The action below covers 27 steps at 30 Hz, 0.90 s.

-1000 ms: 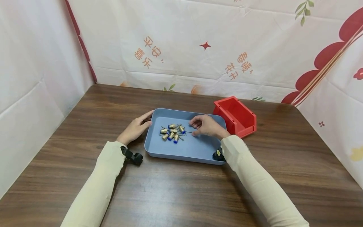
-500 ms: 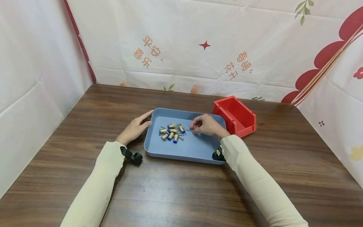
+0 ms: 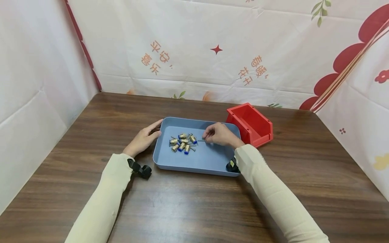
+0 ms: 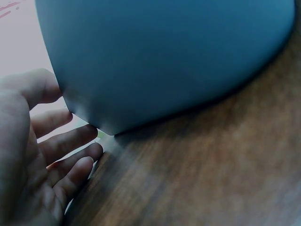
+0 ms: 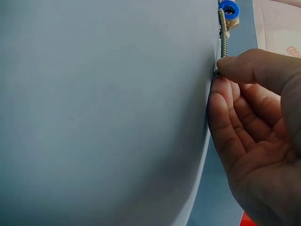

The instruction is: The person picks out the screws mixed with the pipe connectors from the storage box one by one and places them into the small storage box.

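Note:
A blue-grey tray (image 3: 194, 163) lies on the wooden table with a small pile of brass fittings (image 3: 182, 141) with blue collars. Thin screws (image 3: 193, 149) are mixed among them. Just right of the pile, my right hand (image 3: 221, 135) pinches a threaded screw (image 5: 223, 35) between thumb and fingertips. The screw points toward the pile, and its head end is mostly hidden by the fingers. At the tray's left wall rests my left hand (image 3: 142, 139), its fingers extended and touching the wall from outside, as the left wrist view also shows.
A red plastic bin (image 3: 252, 125) stands against the tray's back right corner. Behind the table (image 3: 170, 206) hangs a printed cloth (image 3: 182, 33), and another cloth side lies to the left. Both wrists wear black camera mounts (image 3: 143, 170).
My right thumb and fingertips have drawn closer together around the screw. The head view has shifted slightly. My left hand stays at the tray's wall.

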Tool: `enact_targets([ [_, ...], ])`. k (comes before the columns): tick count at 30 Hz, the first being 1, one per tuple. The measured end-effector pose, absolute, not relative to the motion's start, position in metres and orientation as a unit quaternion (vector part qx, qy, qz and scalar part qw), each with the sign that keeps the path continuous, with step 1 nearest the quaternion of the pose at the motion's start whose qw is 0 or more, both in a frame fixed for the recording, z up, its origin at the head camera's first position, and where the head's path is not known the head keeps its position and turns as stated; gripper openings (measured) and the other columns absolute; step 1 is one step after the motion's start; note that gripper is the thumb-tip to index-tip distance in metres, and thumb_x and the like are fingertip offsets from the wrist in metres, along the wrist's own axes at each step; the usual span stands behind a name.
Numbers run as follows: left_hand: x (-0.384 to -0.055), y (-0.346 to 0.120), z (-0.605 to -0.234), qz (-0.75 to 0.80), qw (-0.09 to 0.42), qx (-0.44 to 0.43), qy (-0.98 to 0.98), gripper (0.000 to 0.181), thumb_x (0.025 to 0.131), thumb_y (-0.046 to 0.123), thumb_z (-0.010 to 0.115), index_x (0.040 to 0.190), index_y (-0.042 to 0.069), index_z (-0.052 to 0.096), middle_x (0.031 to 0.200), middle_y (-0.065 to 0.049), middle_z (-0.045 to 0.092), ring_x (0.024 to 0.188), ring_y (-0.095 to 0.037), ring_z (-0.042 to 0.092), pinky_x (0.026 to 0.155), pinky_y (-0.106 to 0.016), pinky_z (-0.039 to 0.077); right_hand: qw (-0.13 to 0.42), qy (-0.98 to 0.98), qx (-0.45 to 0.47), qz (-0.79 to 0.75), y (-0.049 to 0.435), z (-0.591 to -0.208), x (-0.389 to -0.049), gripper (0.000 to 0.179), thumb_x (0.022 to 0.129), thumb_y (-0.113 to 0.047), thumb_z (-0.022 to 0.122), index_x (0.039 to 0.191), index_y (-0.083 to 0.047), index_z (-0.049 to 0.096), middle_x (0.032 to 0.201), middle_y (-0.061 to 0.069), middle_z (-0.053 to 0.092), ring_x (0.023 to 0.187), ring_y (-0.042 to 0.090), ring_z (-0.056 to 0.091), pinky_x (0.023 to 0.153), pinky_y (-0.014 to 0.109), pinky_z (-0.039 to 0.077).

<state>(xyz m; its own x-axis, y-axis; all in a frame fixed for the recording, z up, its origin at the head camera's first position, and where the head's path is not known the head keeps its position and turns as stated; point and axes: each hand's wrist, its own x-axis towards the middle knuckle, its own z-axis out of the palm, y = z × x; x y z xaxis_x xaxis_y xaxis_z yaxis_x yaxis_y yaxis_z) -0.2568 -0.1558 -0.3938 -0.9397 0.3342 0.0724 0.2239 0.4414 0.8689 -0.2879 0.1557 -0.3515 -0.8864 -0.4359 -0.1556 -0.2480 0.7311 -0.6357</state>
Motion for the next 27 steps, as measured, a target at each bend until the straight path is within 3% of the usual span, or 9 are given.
enact_targets([
  [27, -0.2569, -0.1557, -0.3912, 0.507, 0.06, 0.162, 0.845, 0.055, 0.102, 0.022, 0.043, 0.153, 0.014, 0.024, 0.153, -0.016, 0.033, 0.139, -0.034, 0.034, 0.11, -0.053, 0.031, 0.114, 0.924, -0.173, -0.321, 0.1594, -0.3489, -0.289, 0.016, 0.084, -0.008, 0.07, 0.099, -0.005, 0.073, 0.097, 0.011, 0.07, 0.078, 0.02, 0.057, 0.072, 0.025, 0.051],
])
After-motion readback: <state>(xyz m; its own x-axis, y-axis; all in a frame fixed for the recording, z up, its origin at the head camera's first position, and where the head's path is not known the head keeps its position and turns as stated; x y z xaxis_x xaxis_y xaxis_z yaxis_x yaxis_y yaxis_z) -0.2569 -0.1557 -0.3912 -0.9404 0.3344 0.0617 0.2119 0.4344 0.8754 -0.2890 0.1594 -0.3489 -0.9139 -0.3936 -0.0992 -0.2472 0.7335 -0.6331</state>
